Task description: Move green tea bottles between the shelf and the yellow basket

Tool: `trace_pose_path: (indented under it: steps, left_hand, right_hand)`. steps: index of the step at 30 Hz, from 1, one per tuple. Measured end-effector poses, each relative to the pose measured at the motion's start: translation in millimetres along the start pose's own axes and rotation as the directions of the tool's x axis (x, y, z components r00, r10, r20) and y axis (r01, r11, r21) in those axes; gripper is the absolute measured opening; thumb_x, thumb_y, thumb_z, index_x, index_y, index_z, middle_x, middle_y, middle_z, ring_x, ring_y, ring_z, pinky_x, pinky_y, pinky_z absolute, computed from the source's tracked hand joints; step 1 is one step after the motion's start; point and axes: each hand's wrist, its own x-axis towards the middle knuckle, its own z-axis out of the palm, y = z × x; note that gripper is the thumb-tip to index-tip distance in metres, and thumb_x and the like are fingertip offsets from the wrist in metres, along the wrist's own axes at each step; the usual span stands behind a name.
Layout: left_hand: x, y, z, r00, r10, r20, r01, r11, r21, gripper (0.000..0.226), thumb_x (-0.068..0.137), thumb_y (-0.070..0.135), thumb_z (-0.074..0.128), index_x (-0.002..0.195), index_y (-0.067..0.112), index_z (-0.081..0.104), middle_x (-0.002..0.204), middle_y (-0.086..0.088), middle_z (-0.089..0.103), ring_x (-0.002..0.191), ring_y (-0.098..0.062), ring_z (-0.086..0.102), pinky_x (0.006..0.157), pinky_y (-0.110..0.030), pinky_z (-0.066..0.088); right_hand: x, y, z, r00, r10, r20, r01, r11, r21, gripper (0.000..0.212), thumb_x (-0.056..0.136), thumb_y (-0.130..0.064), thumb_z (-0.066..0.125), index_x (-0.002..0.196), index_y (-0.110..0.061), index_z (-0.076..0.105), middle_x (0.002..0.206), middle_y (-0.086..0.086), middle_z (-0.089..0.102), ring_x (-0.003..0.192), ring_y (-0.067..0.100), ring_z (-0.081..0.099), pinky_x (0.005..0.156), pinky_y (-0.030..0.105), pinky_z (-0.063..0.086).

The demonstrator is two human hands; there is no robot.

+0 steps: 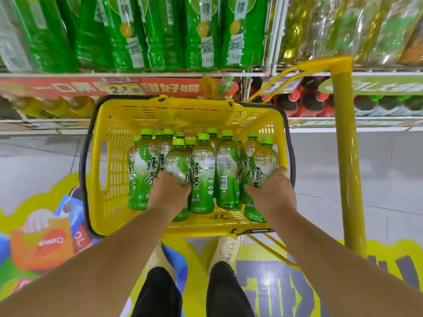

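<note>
Head view, supermarket aisle: A person stands over a yellow perforated plastic basket drawn up to a white wire shelf of drinks.
Basket contents: A dozen or so clear plastic green tea bottles with lime-green caps stand upright, crowded toward the middle and right side.
Left hand: The left hand reaches into the cluster, its fingers curled round the lower body of a front-row bottle.
Right hand: The right hand wraps its fingers round the bottle at the near right corner, beside the basket wall.
Why the grip: One bottle per hand, held low on the body, likely lets two clear their neighbours' caps together.
Stage: Both gripped bottles sit inside the basket; whether they are being picked up or set down cannot be told.
Shelf: Tall green plastic bottles with lemon labels fill the upper tier; dark bottles with red caps stand lower right. A slot for the tea is not plainly visible.
Trolley: A yellow metal trolley handle rises to the right of the basket, which appears to ride on its frame.
Floor: Pale shoes stand just behind the basket on a bright printed floor sticker.
</note>
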Motion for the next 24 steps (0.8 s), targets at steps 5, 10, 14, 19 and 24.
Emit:
trace_pose_path:
  steps: [5, 10, 14, 19, 24]
  left_hand:
    - [0, -4, -12, 0.999, 0.024, 0.044, -0.021, 0.997, -0.071, 0.042, 0.087, 0.04, 0.072, 0.103, 0.008, 0.051, 0.079, -0.007, 0.061, 0.054, -0.017, 0.052, 0.042, -0.024, 0.037]
    - [-18, -9, -34, 0.981, 0.187, 0.044, -0.175, 0.964, -0.198, 0.034, 0.085, 0.038, 0.075, 0.091, 0.017, 0.049, 0.079, -0.001, 0.054, 0.061, -0.015, 0.05, 0.048, -0.026, 0.036]
    - [-35, -7, -61, 0.964, 0.256, 0.071, -0.22, 0.919, -0.327, 0.037, 0.081, 0.042, 0.079, 0.086, 0.024, 0.046, 0.084, 0.001, 0.049, 0.071, -0.019, 0.046, 0.058, -0.033, 0.038]
    - [-76, -3, -114, 0.939, 0.313, 0.139, -0.187, 0.809, -0.557, 0.074, 0.079, 0.05, 0.078, 0.139, 0.018, 0.049, 0.14, 0.004, 0.047, 0.131, -0.019, 0.045, 0.107, -0.038, 0.039]
    - [-145, 8, -184, 0.93, 0.323, 0.177, -0.085, 0.655, -0.751, 0.042, 0.084, 0.033, 0.077, 0.122, 0.021, 0.062, 0.123, 0.0, 0.069, 0.119, -0.02, 0.062, 0.1, -0.042, 0.048]
  right_hand:
    - [0, -1, -2, 1.0, 0.005, -0.007, -0.005, 0.998, 0.055, 0.06, 0.083, -0.02, 0.077, 0.125, -0.009, 0.036, 0.078, -0.002, 0.046, 0.08, 0.026, 0.058, 0.063, 0.038, 0.052]
    - [-12, 1, -13, 0.994, -0.106, -0.04, 0.109, 0.989, 0.102, 0.056, 0.078, -0.022, 0.076, 0.121, -0.015, 0.039, 0.089, 0.003, 0.058, 0.081, 0.03, 0.062, 0.067, 0.047, 0.058]
    - [-35, -11, -30, 0.983, -0.17, -0.065, 0.179, 0.967, 0.182, 0.059, 0.079, -0.024, 0.075, 0.127, -0.018, 0.041, 0.09, -0.004, 0.06, 0.084, 0.026, 0.064, 0.066, 0.038, 0.056]
    - [-81, -36, -66, 0.964, -0.248, -0.094, 0.265, 0.915, 0.304, 0.057, 0.081, -0.022, 0.076, 0.123, -0.021, 0.039, 0.093, -0.004, 0.063, 0.074, 0.014, 0.064, 0.058, 0.034, 0.052]
    - [-146, -73, -126, 0.947, -0.296, -0.127, 0.322, 0.851, 0.415, 0.051, 0.08, -0.017, 0.079, 0.111, -0.028, 0.041, 0.092, -0.003, 0.067, 0.071, 0.009, 0.065, 0.049, 0.019, 0.05]
